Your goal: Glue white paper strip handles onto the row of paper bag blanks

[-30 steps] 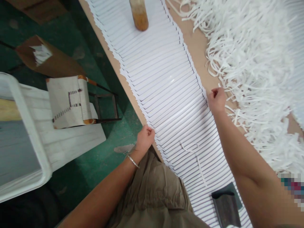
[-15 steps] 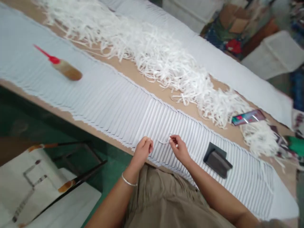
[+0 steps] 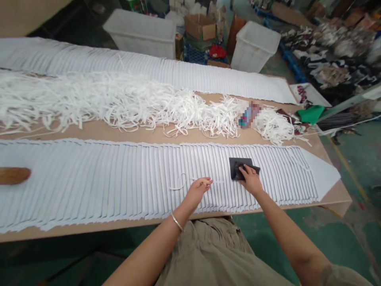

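Observation:
A long row of overlapping white sheets (image 3: 125, 178) lies fanned along the near side of the table (image 3: 143, 136). Above its middle, my left hand (image 3: 198, 190) is closed in a pinch on a thin white strip (image 3: 218, 182), whose end sticks out past the fingertips. Another curled length of white strip (image 3: 177, 188) shows left of that hand. My right hand (image 3: 252, 182) grips a folded black piece (image 3: 256, 170), resting over a flat black square (image 3: 235, 162) on the sheets. What this black material is, I cannot tell.
A heap of white strips (image 3: 119, 101) runs along the table's middle, with a blurred-out phone-like object (image 3: 249, 115) on it. Behind lies a second row of sheets (image 3: 208, 77). Brown brush bristles (image 3: 13, 175) show at far left. White bins (image 3: 143, 33) stand beyond the table.
My view has swung to the right and levelled out. My right hand has let go of the white strip and taken hold of the black piece. The brush has slid mostly out of view.

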`<state>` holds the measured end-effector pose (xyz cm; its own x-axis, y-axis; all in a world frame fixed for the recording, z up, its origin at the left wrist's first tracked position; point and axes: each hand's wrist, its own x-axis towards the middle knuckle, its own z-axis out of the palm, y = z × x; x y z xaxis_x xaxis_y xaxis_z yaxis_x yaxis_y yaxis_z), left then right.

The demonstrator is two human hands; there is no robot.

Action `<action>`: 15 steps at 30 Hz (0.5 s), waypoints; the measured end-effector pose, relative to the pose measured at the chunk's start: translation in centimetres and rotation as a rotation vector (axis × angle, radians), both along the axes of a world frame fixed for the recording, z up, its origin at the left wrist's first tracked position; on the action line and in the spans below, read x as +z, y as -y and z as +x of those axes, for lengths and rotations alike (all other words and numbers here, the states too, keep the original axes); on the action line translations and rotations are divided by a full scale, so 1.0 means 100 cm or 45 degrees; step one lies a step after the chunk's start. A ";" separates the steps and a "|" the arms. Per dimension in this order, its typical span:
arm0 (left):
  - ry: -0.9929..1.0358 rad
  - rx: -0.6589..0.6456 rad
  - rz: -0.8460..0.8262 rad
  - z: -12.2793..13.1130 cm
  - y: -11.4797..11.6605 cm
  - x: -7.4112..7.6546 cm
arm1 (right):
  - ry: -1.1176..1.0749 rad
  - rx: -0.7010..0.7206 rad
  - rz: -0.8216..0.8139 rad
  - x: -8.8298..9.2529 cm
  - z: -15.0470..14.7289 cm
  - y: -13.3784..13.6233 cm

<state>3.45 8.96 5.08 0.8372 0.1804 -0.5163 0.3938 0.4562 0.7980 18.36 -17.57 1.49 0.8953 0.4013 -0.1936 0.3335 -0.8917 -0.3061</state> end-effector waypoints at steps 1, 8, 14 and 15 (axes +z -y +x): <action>-0.003 -0.020 -0.071 0.007 0.008 0.003 | 0.019 -0.013 0.074 0.003 0.001 0.000; 0.162 -0.352 0.036 0.065 0.057 0.040 | -0.074 -0.275 0.763 0.055 -0.018 -0.039; 0.159 -0.536 0.279 0.088 0.042 0.062 | -0.373 -0.361 1.242 0.085 -0.052 -0.099; 0.144 -0.532 0.302 0.088 0.036 0.063 | -0.434 -0.375 1.277 0.087 -0.051 -0.105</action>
